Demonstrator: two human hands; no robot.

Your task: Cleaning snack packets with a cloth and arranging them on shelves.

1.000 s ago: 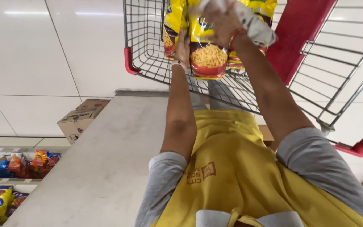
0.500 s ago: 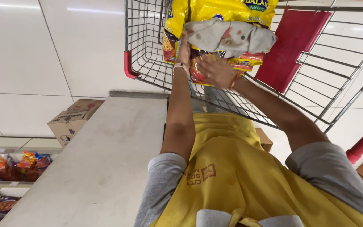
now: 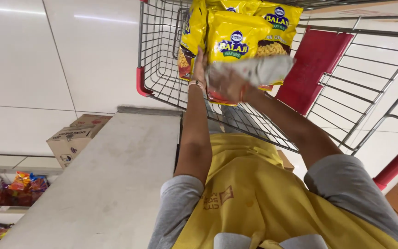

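You are clamping yellow snack packets between both hands, left hand, right hand, inside the cart; support their undersides.

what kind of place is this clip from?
Most likely a supermarket aisle: a wire shopping cart holds yellow snack packets, more bagged snacks sit on a shelf at lower left, and cardboard cartons rest on the white tiled floor.

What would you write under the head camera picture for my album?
Two hands, left and right, hold yellow snack packets at a wire shopping cart.
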